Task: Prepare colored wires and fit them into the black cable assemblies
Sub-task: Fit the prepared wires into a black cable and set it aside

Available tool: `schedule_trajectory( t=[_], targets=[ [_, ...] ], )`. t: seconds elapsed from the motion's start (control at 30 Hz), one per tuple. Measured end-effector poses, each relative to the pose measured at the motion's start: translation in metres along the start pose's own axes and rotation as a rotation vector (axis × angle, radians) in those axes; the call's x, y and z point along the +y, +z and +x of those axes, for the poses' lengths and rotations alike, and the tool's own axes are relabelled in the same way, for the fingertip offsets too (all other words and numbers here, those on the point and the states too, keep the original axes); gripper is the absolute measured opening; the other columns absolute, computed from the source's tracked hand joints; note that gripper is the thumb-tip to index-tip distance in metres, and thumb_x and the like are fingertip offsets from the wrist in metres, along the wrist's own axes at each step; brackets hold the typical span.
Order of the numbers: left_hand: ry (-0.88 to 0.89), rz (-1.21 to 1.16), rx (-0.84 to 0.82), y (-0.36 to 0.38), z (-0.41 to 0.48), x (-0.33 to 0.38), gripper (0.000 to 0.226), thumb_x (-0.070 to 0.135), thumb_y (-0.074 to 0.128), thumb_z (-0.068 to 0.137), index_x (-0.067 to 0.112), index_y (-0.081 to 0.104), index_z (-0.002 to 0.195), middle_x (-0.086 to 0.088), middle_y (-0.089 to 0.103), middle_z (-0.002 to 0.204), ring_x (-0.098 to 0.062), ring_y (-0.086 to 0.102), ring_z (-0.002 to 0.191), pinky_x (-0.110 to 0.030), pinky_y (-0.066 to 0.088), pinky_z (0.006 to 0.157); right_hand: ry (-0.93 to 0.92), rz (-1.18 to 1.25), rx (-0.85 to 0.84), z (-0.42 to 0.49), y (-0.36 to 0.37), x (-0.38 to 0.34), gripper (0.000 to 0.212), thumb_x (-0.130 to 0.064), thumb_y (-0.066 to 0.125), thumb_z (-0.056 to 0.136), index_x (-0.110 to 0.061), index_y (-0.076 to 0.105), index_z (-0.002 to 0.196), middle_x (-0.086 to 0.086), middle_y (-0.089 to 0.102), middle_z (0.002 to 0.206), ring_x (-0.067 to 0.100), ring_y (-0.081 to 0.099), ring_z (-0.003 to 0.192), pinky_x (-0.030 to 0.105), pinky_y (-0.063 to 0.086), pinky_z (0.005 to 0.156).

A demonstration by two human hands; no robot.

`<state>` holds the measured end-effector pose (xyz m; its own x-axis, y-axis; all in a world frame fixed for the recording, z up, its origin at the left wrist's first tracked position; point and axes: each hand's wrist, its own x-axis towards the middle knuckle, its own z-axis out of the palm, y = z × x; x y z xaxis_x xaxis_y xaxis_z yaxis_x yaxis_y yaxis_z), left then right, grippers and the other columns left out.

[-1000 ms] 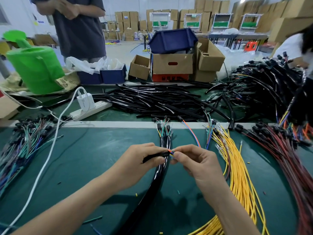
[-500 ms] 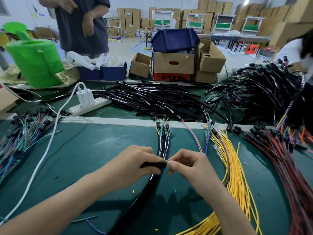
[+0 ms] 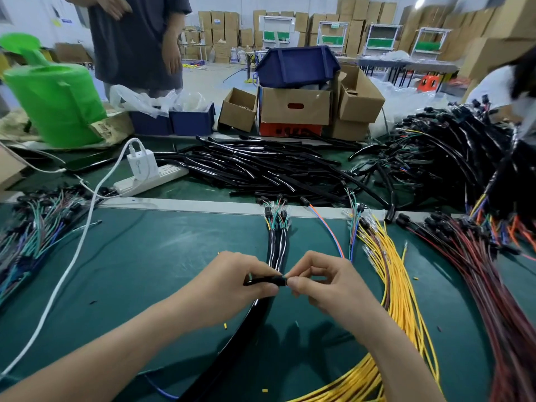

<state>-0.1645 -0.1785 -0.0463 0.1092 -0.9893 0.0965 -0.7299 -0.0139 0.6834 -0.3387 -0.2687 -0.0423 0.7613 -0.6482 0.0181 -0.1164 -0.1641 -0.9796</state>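
My left hand (image 3: 232,281) grips the end of a black cable sleeve (image 3: 262,280) over the green mat. My right hand (image 3: 324,281) pinches something small right at the sleeve's open tip; the wire ends there are hidden by my fingertips. An orange and blue wire pair (image 3: 326,227) runs from behind my right hand to a black plug further back. Below my hands a bundle of black cable assemblies (image 3: 277,245) lies along the mat, with colored wire ends at its far end. A sheaf of yellow wires (image 3: 397,288) lies just right of my right hand.
Red and dark wires (image 3: 478,265) spread at the right. Mixed colored wires (image 3: 32,227) lie at the left, crossed by a white charger cord (image 3: 72,256) from a power strip (image 3: 150,179). Black tubes (image 3: 261,166) pile beyond the mat. A person (image 3: 136,39) stands behind the bench.
The colored wire tips seen at the sleeve's end a second ago are now covered by my right fingertips, which have closed up against the sleeve. The standing person lowered their hands.
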Motion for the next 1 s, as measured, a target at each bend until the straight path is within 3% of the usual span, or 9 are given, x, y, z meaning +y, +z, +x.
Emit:
schedule_trajectory(
  t=[0.17, 0.43, 0.63, 0.77, 1.0],
  targets=[
    [-0.005, -0.034, 0.004, 0.000, -0.004, -0.002, 0.008, 0.028, 0.070, 0.083, 0.033, 0.072, 0.088, 0.020, 0.064, 0.071, -0.002, 0.051, 0.061, -0.012, 0.035, 0.057, 0.013, -0.013, -0.041, 0.000, 0.002, 0.000, 0.021, -0.005, 0.066, 0.083, -0.021, 0.065, 0.068, -0.003, 0.055, 0.061, 0.001, 0.036, 0.039, 0.010, 0.029, 0.041],
    [0.088, 0.034, 0.142, 0.006, -0.006, 0.003, 0.015, 0.024, 0.073, 0.081, 0.033, 0.073, 0.093, 0.020, 0.056, 0.067, 0.001, 0.054, 0.069, -0.007, 0.035, 0.064, 0.096, 0.094, 0.040, 0.001, 0.003, -0.004, 0.015, -0.002, 0.061, 0.083, -0.012, 0.063, 0.071, 0.003, 0.052, 0.056, 0.007, 0.031, 0.039, 0.013, 0.026, 0.039],
    [0.166, 0.171, 0.019, 0.003, -0.005, 0.002, 0.021, 0.026, 0.069, 0.084, 0.034, 0.071, 0.103, 0.017, 0.050, 0.074, 0.009, 0.046, 0.068, -0.009, 0.034, 0.066, 0.132, -0.015, 0.041, 0.002, 0.009, -0.002, 0.021, 0.001, 0.060, 0.078, -0.015, 0.062, 0.064, -0.001, 0.052, 0.051, 0.010, 0.033, 0.044, 0.016, 0.026, 0.041],
    [0.188, 0.203, -0.014, 0.001, -0.004, 0.002, 0.025, 0.026, 0.067, 0.086, 0.036, 0.069, 0.108, 0.013, 0.047, 0.073, -0.002, 0.045, 0.069, -0.019, 0.038, 0.066, 0.092, -0.100, 0.040, 0.003, 0.009, 0.000, 0.019, -0.003, 0.061, 0.078, -0.017, 0.060, 0.065, -0.003, 0.055, 0.053, 0.007, 0.039, 0.044, 0.014, 0.030, 0.046],
    [0.223, 0.192, -0.097, 0.001, 0.001, 0.005, 0.022, 0.032, 0.058, 0.091, 0.031, 0.069, 0.110, 0.018, 0.042, 0.072, 0.004, 0.043, 0.067, -0.010, 0.030, 0.064, 0.083, -0.133, 0.036, 0.005, 0.011, 0.003, 0.016, -0.002, 0.046, 0.084, -0.013, 0.050, 0.073, -0.004, 0.051, 0.057, 0.003, 0.045, 0.048, 0.008, 0.032, 0.045]
  ],
)
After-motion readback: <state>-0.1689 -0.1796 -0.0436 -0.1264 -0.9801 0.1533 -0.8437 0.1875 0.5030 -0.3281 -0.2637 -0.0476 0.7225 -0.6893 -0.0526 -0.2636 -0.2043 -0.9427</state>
